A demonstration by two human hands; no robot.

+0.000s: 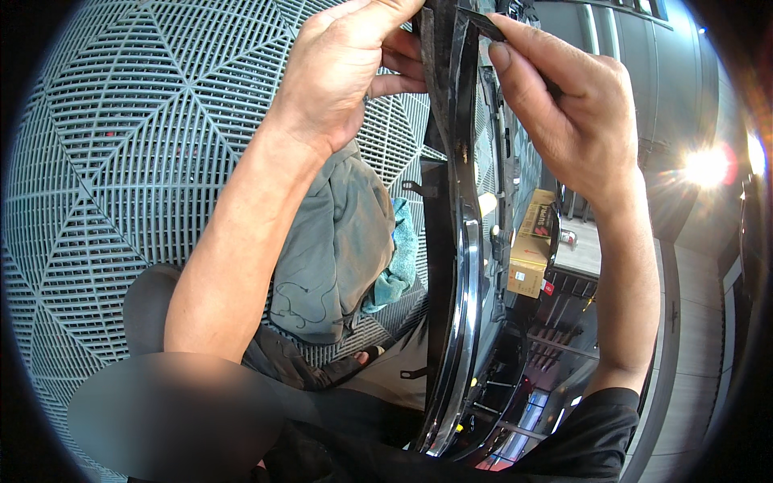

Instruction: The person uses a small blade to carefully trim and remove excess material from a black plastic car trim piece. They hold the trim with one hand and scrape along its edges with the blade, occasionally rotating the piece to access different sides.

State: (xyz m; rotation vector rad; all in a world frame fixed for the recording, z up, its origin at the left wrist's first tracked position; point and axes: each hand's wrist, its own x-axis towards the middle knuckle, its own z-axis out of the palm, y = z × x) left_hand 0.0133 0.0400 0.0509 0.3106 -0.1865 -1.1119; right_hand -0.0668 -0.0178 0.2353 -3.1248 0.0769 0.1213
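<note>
A long, glossy black car body part (467,266) runs from top to bottom through the middle of the view, its surface full of reflections. At its far end my left hand (334,76) is closed round the left edge, with the fingertips partly hidden behind it. Across from it, my right hand (576,113) pinches a small, flat black piece (483,26) between thumb and forefinger. That piece touches or lies very close to the part's upper edge; its exact kind is unclear. Small dark metal tabs (419,190) stick out from the part's left side.
Grey-green grated floor tiles (185,88) spread out on the left. A dark green cloth (342,241) and a teal towel (396,270) lie on them beside my legs. To the right are a cardboard box (527,249) and a bright lamp (708,167).
</note>
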